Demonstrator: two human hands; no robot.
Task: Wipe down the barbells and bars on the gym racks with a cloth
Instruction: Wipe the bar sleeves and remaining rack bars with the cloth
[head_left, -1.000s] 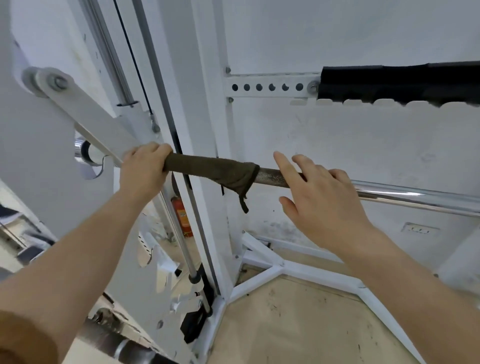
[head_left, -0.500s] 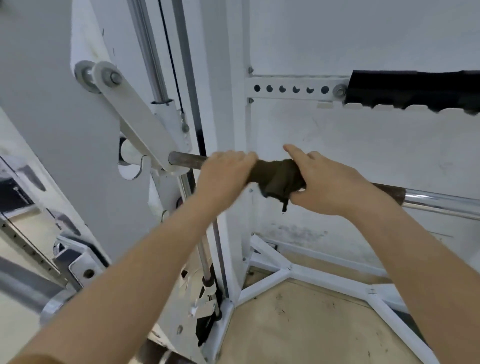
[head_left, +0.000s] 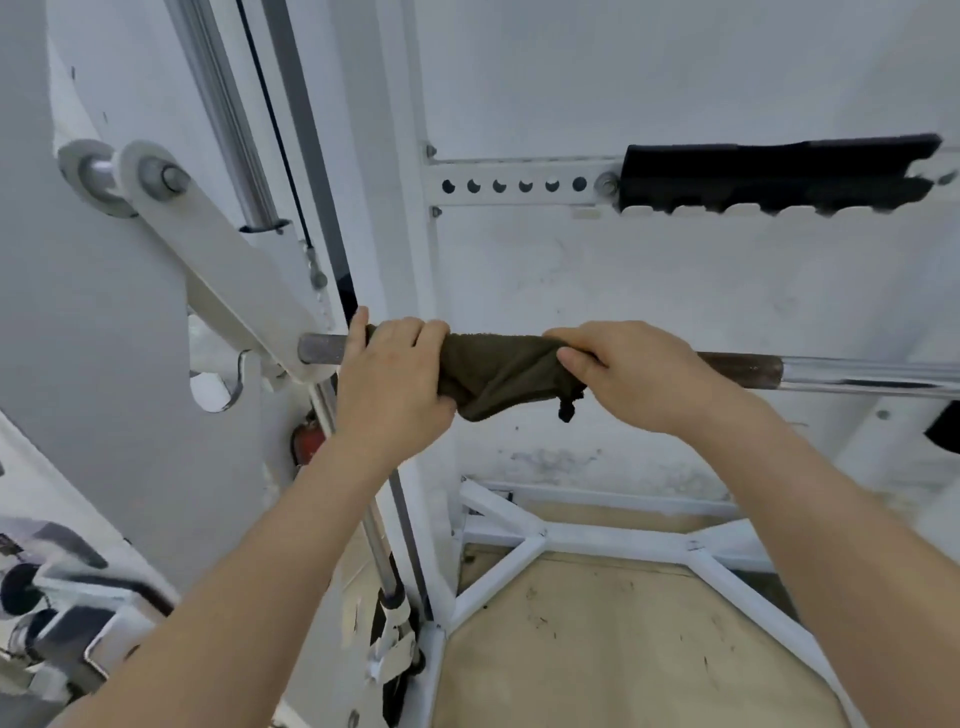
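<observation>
Fingers (head_left: 415, 332) of the left hand (head_left: 389, 379) are curled over the left end of a dark olive cloth (head_left: 493, 371), which is wrapped around a horizontal rusty steel bar (head_left: 737, 366) on the white gym rack (head_left: 395, 260). Its right end is pinched by the right hand (head_left: 639, 374).

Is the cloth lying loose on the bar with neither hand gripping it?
No, the left hand and right hand each clutch an end of the cloth wrapped over the bar.
</observation>
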